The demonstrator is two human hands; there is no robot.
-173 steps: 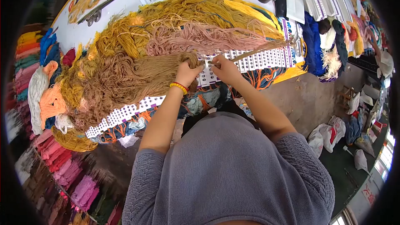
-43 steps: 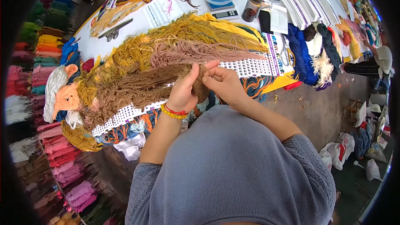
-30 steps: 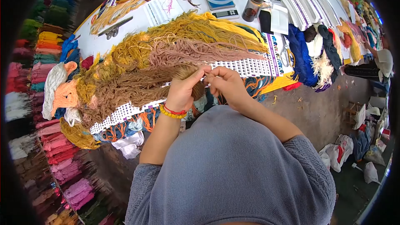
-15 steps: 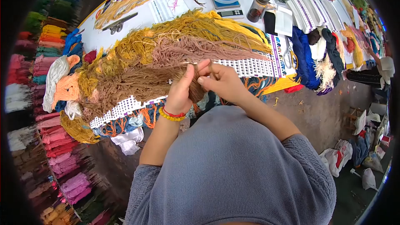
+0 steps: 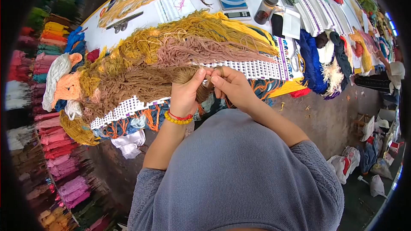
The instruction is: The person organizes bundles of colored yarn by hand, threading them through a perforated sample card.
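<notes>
1. Setting: a yarn workshop seen from above. A white table (image 5: pixel 100 38) is heaped with cut yarn, and shelves of coloured skeins (image 5: pixel 47 55) line the 9 o'clock edge of the view.
2. Work surface: a long perforated sample card (image 5: pixel 257 67), white with rows of dark holes, runs from 8 o'clock toward 3 o'clock across the table's near edge. Ochre yarn (image 5: pixel 205 23) and a pinkish bundle (image 5: pixel 201 50) lie over it.
3. Thing in hand: a brown yarn hank (image 5: pixel 141 83) stretches from 9 o'clock to the centre, where its near end is gathered at the card's front edge.
4. Left hand (image 5: pixel 185 96): closed around the gathered end of the hank, thumb pressed on top; a red and yellow bracelet (image 5: pixel 177 117) circles the wrist.
5. Right hand (image 5: pixel 231 87): fingers curled narrowly, tips pinching strands at the hank's end, touching the left thumb.
6. Step, as judged: a few strands appear to be separated from the hank's end, just at the card.
7. Next move, as judged: it calls for a fine pinch on a small tuft while the left hand anchors the bulk, so neighbouring strands do not drag along.
8. Background at 12 o'clock: a digital scale (image 5: pixel 234 4) carrying a blue dish, a dark jar (image 5: pixel 265 8), and scissors (image 5: pixel 122 21) toward 11 o'clock.
</notes>
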